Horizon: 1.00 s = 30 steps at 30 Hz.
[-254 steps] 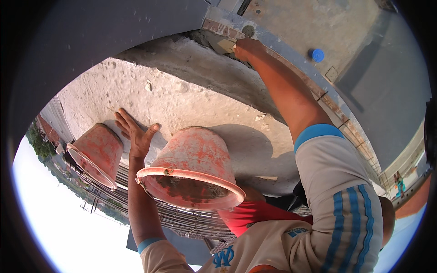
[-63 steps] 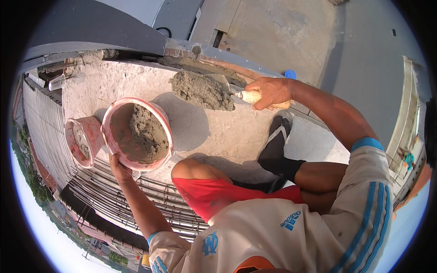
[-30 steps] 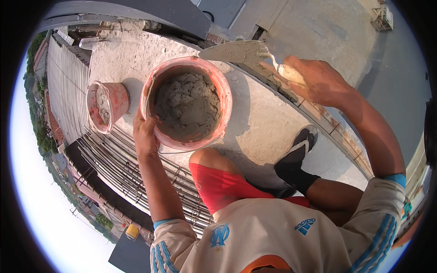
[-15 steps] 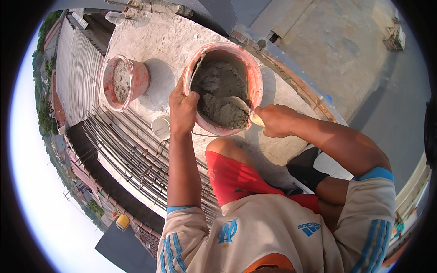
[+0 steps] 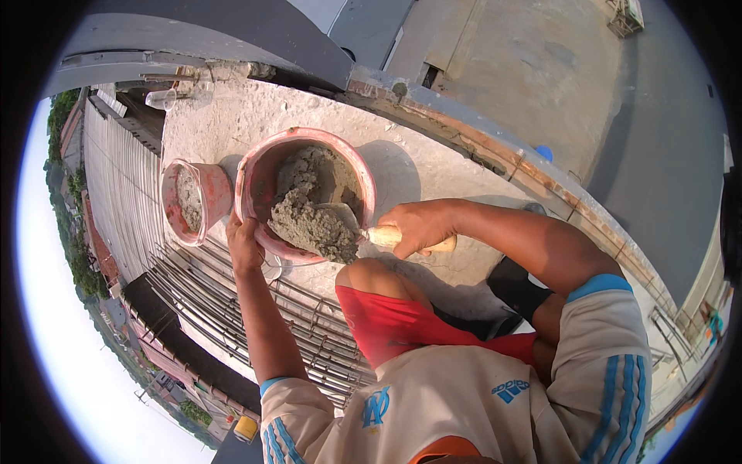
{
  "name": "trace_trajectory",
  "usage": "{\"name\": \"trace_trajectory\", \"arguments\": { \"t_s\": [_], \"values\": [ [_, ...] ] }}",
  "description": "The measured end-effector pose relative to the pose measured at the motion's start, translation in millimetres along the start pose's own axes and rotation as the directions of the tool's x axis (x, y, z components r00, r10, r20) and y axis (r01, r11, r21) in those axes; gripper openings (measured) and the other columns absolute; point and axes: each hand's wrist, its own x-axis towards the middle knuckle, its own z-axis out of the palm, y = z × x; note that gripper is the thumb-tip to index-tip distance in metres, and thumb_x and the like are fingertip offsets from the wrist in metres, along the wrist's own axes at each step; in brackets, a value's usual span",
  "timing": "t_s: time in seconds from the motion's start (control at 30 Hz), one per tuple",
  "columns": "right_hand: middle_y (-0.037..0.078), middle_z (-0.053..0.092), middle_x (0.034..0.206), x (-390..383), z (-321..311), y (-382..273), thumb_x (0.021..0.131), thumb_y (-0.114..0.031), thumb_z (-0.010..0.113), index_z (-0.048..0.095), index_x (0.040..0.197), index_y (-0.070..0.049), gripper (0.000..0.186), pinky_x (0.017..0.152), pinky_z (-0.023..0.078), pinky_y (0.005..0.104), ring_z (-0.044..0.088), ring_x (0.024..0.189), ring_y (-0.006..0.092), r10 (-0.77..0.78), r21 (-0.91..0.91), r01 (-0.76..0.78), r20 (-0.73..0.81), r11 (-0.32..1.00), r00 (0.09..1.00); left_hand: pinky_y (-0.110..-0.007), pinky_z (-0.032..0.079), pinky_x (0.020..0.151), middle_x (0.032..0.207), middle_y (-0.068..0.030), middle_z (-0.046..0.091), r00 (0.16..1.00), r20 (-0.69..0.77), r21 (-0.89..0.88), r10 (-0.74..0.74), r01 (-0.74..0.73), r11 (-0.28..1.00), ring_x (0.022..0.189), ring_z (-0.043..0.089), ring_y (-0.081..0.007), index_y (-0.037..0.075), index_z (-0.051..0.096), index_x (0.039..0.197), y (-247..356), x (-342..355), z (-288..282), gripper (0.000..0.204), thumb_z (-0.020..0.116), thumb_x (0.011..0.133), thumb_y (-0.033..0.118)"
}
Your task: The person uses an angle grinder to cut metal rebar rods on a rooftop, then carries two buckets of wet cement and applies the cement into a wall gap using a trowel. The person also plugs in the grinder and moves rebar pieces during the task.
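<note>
A red, mortar-smeared bucket (image 5: 309,134) stands in front of me, part filled with wet grey mortar (image 5: 340,174). My left hand (image 5: 246,242) is closed on its near left rim. In my right hand (image 5: 421,226) is the pale wooden handle of a trowel (image 5: 382,236), gripped from the right side. A thick heap of mortar (image 5: 309,230) rides on the trowel, over the bucket's near rim, and covers most of the blade. To the left, a smaller red bucket (image 5: 218,192) holds drier-looking grey material.
Long steel bars (image 5: 209,305) lie along the left of the rough concrete slab (image 5: 456,174). A brick edge (image 5: 495,157) borders it on the right, above a lower floor. A clear plastic cup (image 5: 161,99) lies at the far left. My bent knee (image 5: 375,278) is close to the bucket.
The trowel has come up out of the bucket with a heap of mortar on it. The big bucket now sits closer to the smaller one, my left hand still on its rim. The view has shifted.
</note>
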Motion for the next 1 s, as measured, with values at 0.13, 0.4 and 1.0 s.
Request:
{"name": "trace_trajectory", "arguments": {
  "t_s": [0.13,0.4,1.0],
  "values": [
    [0.010,0.062,0.075,-24,-12,6,0.072,-0.019,0.064,0.058,0.100,-0.002,0.034,0.052,0.048,0.0340,0.061,0.056,0.0178,0.025,-0.031,-0.026,-0.039,0.999,0.999,-0.027,0.050,0.054,0.083,-0.0061,0.057,0.972,-0.230,-0.043,-0.057,0.048,0.998,0.060,0.056,-0.0160,0.002,0.053,0.118,-21,4,-64,0.042,0.046,0.076,-0.002],
    [0.009,0.062,0.073,-90,-76,16,0.072,-0.017,0.061,0.059,0.101,-0.002,0.033,0.054,0.047,0.0333,0.059,0.054,0.0168,0.167,-0.073,-0.190,-0.247,0.979,0.955,-0.035,0.049,0.086,0.118,-0.0174,0.056,0.912,-0.385,0.201,-0.139,0.230,0.952,0.102,0.059,-0.0278,-0.005,0.044,0.130,-39,8,-177,0.047,0.056,0.088,0.013],
    [0.012,0.066,0.090,-5,-232,109,0.071,-0.025,0.064,0.063,0.107,-0.005,0.042,0.073,0.048,0.0360,0.063,0.076,0.0208,0.305,-0.164,-0.431,-0.492,0.887,0.815,-0.055,0.022,0.113,0.152,-0.0150,0.032,0.836,-0.476,0.844,0.273,0.347,0.408,0.141,0.025,-0.0309,0.016,0.038,0.146,-96,202,150,0.053,0.048,0.098,0.036]
  ]
}}
